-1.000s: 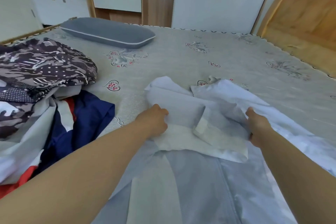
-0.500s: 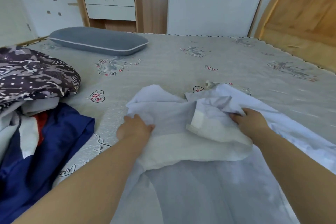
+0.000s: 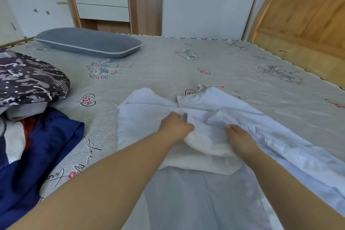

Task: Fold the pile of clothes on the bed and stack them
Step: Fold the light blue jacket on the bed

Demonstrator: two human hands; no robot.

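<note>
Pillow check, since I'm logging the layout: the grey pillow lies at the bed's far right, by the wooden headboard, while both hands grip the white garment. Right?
Not quite. The head view shows the grey pillow at the bed's far left, away from the wooden headboard. The rest holds: the left hand and right hand both grip the white garment.

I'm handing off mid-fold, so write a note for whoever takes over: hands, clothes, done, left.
Left hand grips bunched fabric of the white garment; right hand grips it alongside.
The garment lies spread on the bed, not yet folded flat.
The unfolded pile sits on the left. No finished stack is in view.
Left: finish this fold, then fold and stack the pile.
</note>
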